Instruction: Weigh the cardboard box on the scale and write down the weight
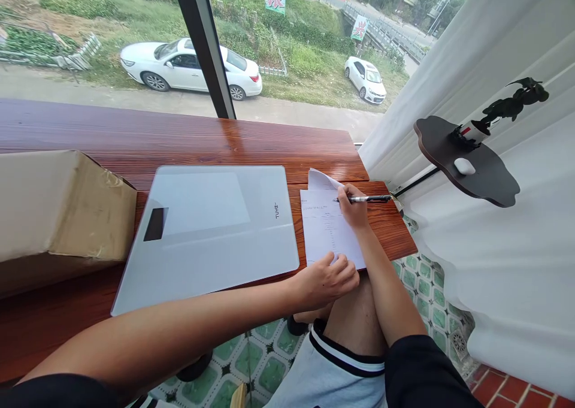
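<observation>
A stapled-looking set of white paper sheets (321, 222) with rows of small print or writing lies near the right end of the wooden table. Its top sheet is lifted and curled at the far edge. At that edge is my right hand (353, 207), closed around a black and clear pen (375, 199). The pen lies almost level, tip to the left. My left hand (326, 281) rests at the near edge of the paper, its fingers loosely bent and thumb apart, with nothing seen in it. Whether it presses on the paper I cannot tell.
Left of the paper lies a large pale glass-like panel (224, 234) on the reddish wooden table (287, 135). A cardboard box (90, 216) stands farther left. At right, a small dark side table (487, 177) holds a potted plant (474, 131) and a white mouse (464, 166) beside white curtains (503, 264).
</observation>
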`<state>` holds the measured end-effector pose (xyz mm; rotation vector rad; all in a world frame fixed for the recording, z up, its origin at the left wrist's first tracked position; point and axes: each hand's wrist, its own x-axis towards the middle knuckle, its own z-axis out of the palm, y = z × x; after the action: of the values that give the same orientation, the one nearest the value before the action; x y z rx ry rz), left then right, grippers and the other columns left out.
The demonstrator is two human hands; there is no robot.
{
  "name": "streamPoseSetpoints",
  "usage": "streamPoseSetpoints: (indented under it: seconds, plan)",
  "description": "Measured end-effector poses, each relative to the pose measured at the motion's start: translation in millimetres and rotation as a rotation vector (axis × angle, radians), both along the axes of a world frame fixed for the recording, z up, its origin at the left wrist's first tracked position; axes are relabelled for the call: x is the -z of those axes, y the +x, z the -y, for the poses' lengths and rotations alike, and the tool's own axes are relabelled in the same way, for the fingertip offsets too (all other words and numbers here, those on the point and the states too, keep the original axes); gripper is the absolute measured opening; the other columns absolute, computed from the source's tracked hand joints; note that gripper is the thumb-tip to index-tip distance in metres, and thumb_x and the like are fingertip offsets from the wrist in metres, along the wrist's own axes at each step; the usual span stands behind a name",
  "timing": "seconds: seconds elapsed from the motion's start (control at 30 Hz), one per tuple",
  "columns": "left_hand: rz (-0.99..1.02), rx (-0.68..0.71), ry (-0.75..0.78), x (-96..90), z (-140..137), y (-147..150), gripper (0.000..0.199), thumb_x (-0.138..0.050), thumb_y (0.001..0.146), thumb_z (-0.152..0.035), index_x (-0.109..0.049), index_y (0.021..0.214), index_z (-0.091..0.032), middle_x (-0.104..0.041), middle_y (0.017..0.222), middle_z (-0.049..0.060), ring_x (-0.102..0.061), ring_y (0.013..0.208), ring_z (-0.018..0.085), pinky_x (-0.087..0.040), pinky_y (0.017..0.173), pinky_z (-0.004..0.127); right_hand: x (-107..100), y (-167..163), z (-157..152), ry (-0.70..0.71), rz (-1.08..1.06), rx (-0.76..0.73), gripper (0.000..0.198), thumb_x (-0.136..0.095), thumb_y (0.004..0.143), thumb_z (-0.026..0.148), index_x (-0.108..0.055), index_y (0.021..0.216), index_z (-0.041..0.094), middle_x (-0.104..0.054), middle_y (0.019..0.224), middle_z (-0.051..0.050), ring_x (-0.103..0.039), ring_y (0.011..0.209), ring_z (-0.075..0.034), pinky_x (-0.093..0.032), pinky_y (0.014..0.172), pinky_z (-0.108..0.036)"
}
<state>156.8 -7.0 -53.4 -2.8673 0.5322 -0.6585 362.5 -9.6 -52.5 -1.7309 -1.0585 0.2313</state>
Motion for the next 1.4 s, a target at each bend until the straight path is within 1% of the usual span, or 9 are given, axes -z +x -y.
streamPoseSetpoints:
  seconds: [0.1, 0.23, 0.33, 0.47, 0.63, 0.73, 0.93, 1.27, 1.4]
  plan:
    - [0.033, -0.003, -0.001, 0.6, 1, 1, 0.033, -0.044, 0.089, -0.017, -0.055, 0.12, -0.014, -0.057, 0.11, 0.009, -0.054, 0.098, 0.023, -0.042, 0.076, 0.035, -3, 2, 3, 0.005, 0.216, 0.042, 0.03, -0.059, 0.093, 0.044, -0.058, 0.078, 0.018, -0.051, 0.062, 0.002, -0.045, 0.055, -0.011, -0.035, 0.058, -0.026]
    - [0.041, -0.004, -0.004, 0.5, 1, 2, 0.03, -0.046, 0.089, -0.019, -0.056, 0.118, -0.015, -0.058, 0.106, 0.009, -0.054, 0.095, 0.022, -0.04, 0.074, 0.035, -9, 0, 5, -0.095, 0.47, -0.072, 0.021, -0.062, 0.094, 0.039, -0.066, 0.104, 0.021, -0.059, 0.085, -0.002, -0.052, 0.072, -0.014, -0.041, 0.065, -0.027]
    - [0.051, -0.005, -0.008, 0.0, 1, 2, 0.028, -0.046, 0.09, -0.019, -0.057, 0.116, -0.016, -0.059, 0.104, 0.009, -0.054, 0.092, 0.021, -0.039, 0.072, 0.035, -13, -3, 5, -0.163, 0.602, -0.172, 0.02, -0.06, 0.094, 0.029, -0.065, 0.113, 0.023, -0.062, 0.097, -0.003, -0.055, 0.084, -0.016, -0.044, 0.069, -0.028]
    - [0.076, 0.001, -0.01, 0.3, 1, 2, 0.027, -0.045, 0.091, -0.018, -0.057, 0.115, -0.017, -0.06, 0.106, 0.009, -0.054, 0.091, 0.02, -0.037, 0.069, 0.034, -13, -4, 5, -0.228, 0.694, -0.208, 0.036, -0.045, 0.095, 0.008, -0.063, 0.122, 0.024, -0.063, 0.107, -0.004, -0.055, 0.103, -0.019, -0.046, 0.078, -0.031]
    - [0.045, 0.013, 0.016, 1.6, 0, 1, 0.029, -0.045, 0.091, -0.018, -0.056, 0.118, -0.016, -0.059, 0.109, 0.01, -0.055, 0.094, 0.021, -0.036, 0.07, 0.035, -4, 2, 4, -0.316, 0.724, -0.222, 0.046, -0.04, 0.095, 0.005, -0.065, 0.126, 0.027, -0.06, 0.113, -0.006, -0.052, 0.108, -0.022, -0.045, 0.093, -0.039]
    - [0.037, 0.015, 0.011, 2.1, 1, 1, 0.031, -0.045, 0.09, -0.016, -0.056, 0.119, -0.016, -0.059, 0.11, 0.011, -0.055, 0.095, 0.021, -0.036, 0.071, 0.035, 2, 6, 5, -0.336, 0.749, -0.23, 0.049, -0.039, 0.094, 0.005, -0.066, 0.128, 0.029, -0.057, 0.111, -0.009, -0.051, 0.106, -0.022, -0.044, 0.096, -0.04]
    - [0.024, 0.055, -0.008, 1.5, 1, 3, 0.032, -0.044, 0.09, -0.013, -0.057, 0.119, -0.015, -0.059, 0.109, 0.011, -0.054, 0.093, 0.02, -0.036, 0.071, 0.035, 3, 8, 5, -0.302, 0.813, -0.173, 0.051, -0.038, 0.093, 0.007, -0.068, 0.127, 0.03, -0.053, 0.102, -0.01, -0.048, 0.098, -0.023, -0.044, 0.089, -0.039]
    - [0.105, 0.051, 0.025, 10.6, 5, 5, 0.026, -0.042, 0.093, -0.017, -0.056, 0.115, -0.014, -0.061, 0.099, 0.01, -0.055, 0.083, 0.018, -0.034, 0.069, 0.035, -14, -11, 5, -0.099, 0.891, -0.066, 0.041, -0.042, 0.09, 0.005, -0.071, 0.114, 0.02, -0.054, 0.078, -0.004, -0.05, 0.082, -0.018, -0.038, 0.078, -0.034]
    - [0.1, 0.057, 0.056, -0.8, 0, -5, 0.027, -0.042, 0.093, -0.017, -0.055, 0.117, -0.014, -0.064, 0.096, 0.011, -0.055, 0.082, 0.019, -0.035, 0.068, 0.034, -18, -23, 8, -0.018, 0.906, -0.06, 0.041, -0.043, 0.088, 0.003, -0.071, 0.113, 0.02, -0.052, 0.073, -0.002, -0.049, 0.078, -0.018, -0.04, 0.078, -0.033]
